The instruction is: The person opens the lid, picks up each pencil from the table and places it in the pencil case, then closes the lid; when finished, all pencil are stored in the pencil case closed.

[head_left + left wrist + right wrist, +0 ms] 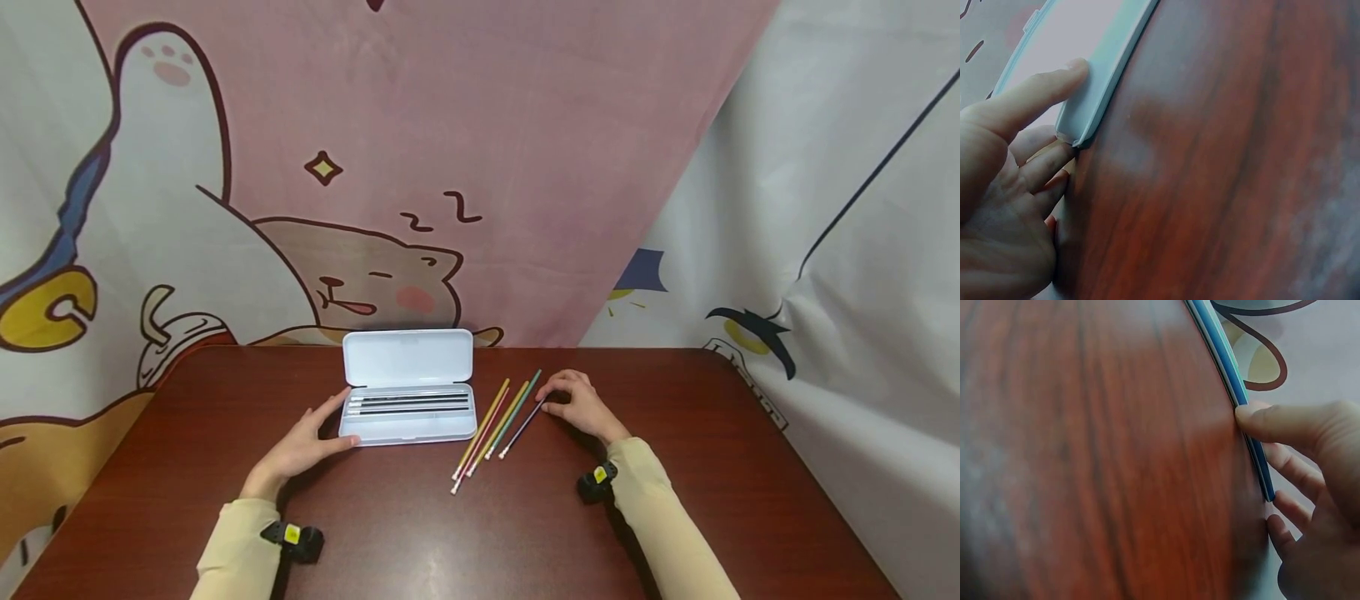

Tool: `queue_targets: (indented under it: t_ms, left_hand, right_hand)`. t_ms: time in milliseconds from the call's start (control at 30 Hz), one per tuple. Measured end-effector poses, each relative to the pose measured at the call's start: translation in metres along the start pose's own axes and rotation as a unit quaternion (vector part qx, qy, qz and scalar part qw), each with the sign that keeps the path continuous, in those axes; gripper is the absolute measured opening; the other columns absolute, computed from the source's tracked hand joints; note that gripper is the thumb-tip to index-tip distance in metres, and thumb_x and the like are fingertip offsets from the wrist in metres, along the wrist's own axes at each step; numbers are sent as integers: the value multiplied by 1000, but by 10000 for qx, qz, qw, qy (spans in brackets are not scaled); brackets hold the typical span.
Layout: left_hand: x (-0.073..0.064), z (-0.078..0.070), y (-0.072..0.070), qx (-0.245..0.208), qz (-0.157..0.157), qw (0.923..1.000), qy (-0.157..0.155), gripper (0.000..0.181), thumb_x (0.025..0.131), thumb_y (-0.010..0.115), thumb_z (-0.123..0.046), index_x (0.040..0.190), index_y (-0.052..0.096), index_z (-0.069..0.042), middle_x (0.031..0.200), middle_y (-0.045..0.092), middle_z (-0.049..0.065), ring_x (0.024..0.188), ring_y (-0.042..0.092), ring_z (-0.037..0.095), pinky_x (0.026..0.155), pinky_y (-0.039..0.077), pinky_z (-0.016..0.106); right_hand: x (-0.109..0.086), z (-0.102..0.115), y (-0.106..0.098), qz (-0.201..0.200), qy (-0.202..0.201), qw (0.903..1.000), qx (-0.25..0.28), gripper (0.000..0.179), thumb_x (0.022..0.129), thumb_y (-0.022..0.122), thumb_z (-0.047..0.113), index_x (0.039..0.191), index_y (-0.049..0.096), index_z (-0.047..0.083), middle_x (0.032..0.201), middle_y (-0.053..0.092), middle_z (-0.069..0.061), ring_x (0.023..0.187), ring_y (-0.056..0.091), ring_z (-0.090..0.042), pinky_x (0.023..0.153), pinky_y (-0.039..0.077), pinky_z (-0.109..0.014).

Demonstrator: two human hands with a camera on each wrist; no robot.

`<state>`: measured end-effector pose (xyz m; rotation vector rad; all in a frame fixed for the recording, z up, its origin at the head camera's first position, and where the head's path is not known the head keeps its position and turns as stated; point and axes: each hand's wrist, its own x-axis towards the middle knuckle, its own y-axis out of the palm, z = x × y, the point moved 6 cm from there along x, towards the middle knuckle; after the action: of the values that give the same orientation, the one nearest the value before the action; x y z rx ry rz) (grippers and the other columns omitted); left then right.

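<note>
L hand (303, 446) grips the L end of the white case (416, 430): thumb over the nr corner, other fingers along that end, so the case sits immediately R of them. Its lid (408, 358) stands open on the far side, beyond the L fingertips. Dark & pale pencils (412, 403) lie crosswise inside, R of L index finger, in the tray's far half.

R hand (583, 408) pinches the blue pencil (523, 427) nr its far end, thumb one side, fingers t'other; a short bit pokes out past the thumb in R wrist view. Pencil slants from those fingertips twd nr L, white end lowest; can't tell if it touches the table (420, 533).

Just L of R fingers: green pencil (513, 415), then yellow pencil (498, 429), red pencil (487, 427) & a 2nd yellow pencil (480, 430), all slanting much the same way, white ends nr side. That loose bunch lies btwn both hands' fingers, next to case's R end. Small black cams (302, 543) sit on both wrists, behind the fingers
</note>
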<state>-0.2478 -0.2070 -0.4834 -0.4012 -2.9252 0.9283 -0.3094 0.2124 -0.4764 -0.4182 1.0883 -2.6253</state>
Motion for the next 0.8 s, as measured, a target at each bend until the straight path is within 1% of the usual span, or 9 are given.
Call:
queue_targets:
  t_ms: [133, 233, 367, 467, 600, 667, 800]
  left_hand:
    - [0, 0, 0, -8, 25, 10000, -46, 88, 82, 77, -30, 151, 29, -5, 151, 25, 30, 139, 13, 50, 107, -1, 68]
    - [0, 0, 0, -12, 14, 10000, -21, 88, 82, 77, -29, 151, 29, -5, 151, 25, 30, 139, 13, 50, 108, -1, 67]
    - [0, 0, 0, 7, 6, 10000, 36, 87, 82, 76, -30, 151, 29, -4, 150, 26, 30, 139, 15, 50, 108, -1, 67]
    - [0, 1, 1, -18, 29, 10000, -6, 88, 82, 77, -30, 151, 28, -4, 151, 25, 31, 139, 13, 50, 108, -1, 67]
    - [0, 4, -1, -34, 32, 9999, -134, 89, 82, 76, -33, 152, 27, -7, 152, 23, 30, 140, 10, 50, 108, -2, 68]
    - [1, 5, -1, -31, 39, 9999, -141, 89, 83, 76, -33, 152, 27, -7, 152, 22, 30, 140, 9, 51, 107, -2, 68]
    - [1, 5, -1, -22, 66, 10000, -66, 88, 83, 76, -32, 152, 27, -7, 151, 23, 31, 139, 9, 52, 107, -2, 68]
  right_hand:
    - [-2, -2, 1, 160, 27, 9999, 34, 12, 84, 74, 5, 91, 73, 15, 109, 57, -6, 122, 33, -37, 101, 21, -61]
    - [-4, -2, 1, 264, -4, 9996, 53, 12, 84, 74, 6, 90, 73, 17, 109, 56, -6, 122, 31, -37, 101, 21, -61]
    - [-8, -2, 1, 392, -29, 9992, 74, 11, 85, 74, 9, 90, 72, 19, 111, 55, -6, 119, 32, -35, 98, 25, -60]
    - [-11, -1, 0, 488, -64, 9988, 84, 10, 85, 74, 12, 91, 72, 20, 112, 55, -6, 116, 34, -32, 96, 27, -58]
    - [-12, 2, -2, 583, -154, 9979, 235, 9, 86, 74, 14, 93, 72, 19, 106, 58, -1, 111, 38, -28, 93, 31, -53]
    - [-12, 3, -2, 619, -182, 9974, 334, 8, 87, 73, 15, 94, 72, 18, 102, 60, 3, 106, 40, -25, 91, 34, -49]
    - [-15, 6, -3, 649, -163, 9965, 502, 6, 89, 71, 19, 95, 73, 18, 95, 65, 6, 97, 49, -20, 86, 41, -41]
